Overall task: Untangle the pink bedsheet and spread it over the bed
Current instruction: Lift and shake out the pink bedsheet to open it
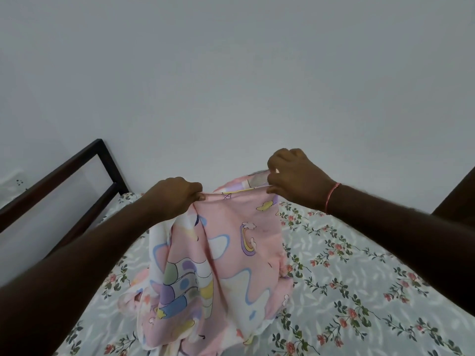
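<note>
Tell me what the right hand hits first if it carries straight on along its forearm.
Probably the bare wall: the right hand, pinching the pink bedsheet, points up-left, passing above the left hand. Depth is unclear.

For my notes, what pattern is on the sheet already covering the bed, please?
Pale grey floral sheet: pink flowers, green leaves; head view.

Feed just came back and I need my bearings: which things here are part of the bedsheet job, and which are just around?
Part of the job: pink bedsheet, held up by its top edge; left hand and right hand, pinching that edge; floral-covered bed.
Just there: dark bed frame; wall; pink wrist thread.
</note>
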Demonstrator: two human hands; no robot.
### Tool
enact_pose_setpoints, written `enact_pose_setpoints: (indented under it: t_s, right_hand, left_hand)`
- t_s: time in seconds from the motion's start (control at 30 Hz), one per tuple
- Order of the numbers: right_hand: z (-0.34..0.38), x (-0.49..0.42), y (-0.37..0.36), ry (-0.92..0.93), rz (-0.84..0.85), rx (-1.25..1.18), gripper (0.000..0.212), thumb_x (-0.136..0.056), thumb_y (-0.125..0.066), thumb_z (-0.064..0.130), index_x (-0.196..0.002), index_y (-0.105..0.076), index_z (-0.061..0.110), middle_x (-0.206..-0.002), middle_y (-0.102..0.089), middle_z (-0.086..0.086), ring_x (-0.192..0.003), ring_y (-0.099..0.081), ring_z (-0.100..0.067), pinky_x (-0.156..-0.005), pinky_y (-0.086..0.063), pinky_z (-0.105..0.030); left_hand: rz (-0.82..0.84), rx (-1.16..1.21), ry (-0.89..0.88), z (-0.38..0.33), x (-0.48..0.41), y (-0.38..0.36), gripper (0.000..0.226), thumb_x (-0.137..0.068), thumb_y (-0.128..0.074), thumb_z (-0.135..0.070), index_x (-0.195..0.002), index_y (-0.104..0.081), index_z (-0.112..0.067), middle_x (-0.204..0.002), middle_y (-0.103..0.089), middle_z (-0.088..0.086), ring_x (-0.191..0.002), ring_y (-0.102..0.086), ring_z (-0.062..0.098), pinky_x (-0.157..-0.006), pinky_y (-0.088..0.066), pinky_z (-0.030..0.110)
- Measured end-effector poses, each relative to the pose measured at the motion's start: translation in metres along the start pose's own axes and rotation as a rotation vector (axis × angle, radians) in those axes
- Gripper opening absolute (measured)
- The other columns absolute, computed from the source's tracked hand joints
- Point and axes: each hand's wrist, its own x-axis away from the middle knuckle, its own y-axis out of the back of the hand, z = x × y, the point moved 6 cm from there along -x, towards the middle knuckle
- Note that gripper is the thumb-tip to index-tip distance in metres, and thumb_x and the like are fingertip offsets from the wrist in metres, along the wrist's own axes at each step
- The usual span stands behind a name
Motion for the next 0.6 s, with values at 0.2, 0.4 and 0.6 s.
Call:
enact_pose_setpoints:
  t_s: [0.2,0.4,0.6]
  right_hand:
    - [-0.012,-0.015,-0.001,0.033,0.154,0.023,0.025,-0.083,-0.066,0.034,-0.074,-0.061,0.012,-0.080,-0.063,-0.009,-0.078,-0.060,-0.031,-0.061,-0.046,-0.036]
    - [-0.051,-0.068,0.055,-0.117,0.248,-0.115,0.028,-0.094,-0.054,0.034,-0.089,-0.061,0.007,-0.083,-0.064,-0.009,-0.076,-0.047,-0.025,-0.067,-0.035,-0.032]
    - [-0.139,-0.148,0.204,-0.254,0.010,-0.073,0.031,-0.083,-0.069,0.033,-0.066,-0.052,0.014,-0.066,-0.046,0.000,-0.070,-0.041,-0.024,-0.076,-0.040,-0.034]
  left_hand:
    - [0.120,-0.002,0.032,0.005,0.007,-0.001,0.033,-0.097,-0.039,-0.046,-0.099,-0.058,-0.019,-0.081,-0.056,0.003,-0.082,-0.058,0.024,-0.067,-0.041,0.031]
    - [0.198,0.113,0.136,0.035,0.002,0.010,0.029,-0.097,-0.045,-0.041,-0.090,-0.062,-0.018,-0.075,-0.054,-0.009,-0.085,-0.055,0.019,-0.072,-0.040,0.029]
    - [-0.121,-0.157,0.250,0.108,-0.054,0.228,0.021,-0.093,-0.052,-0.031,-0.101,-0.068,-0.021,-0.110,-0.066,0.008,-0.105,-0.058,0.028,-0.088,-0.047,0.034]
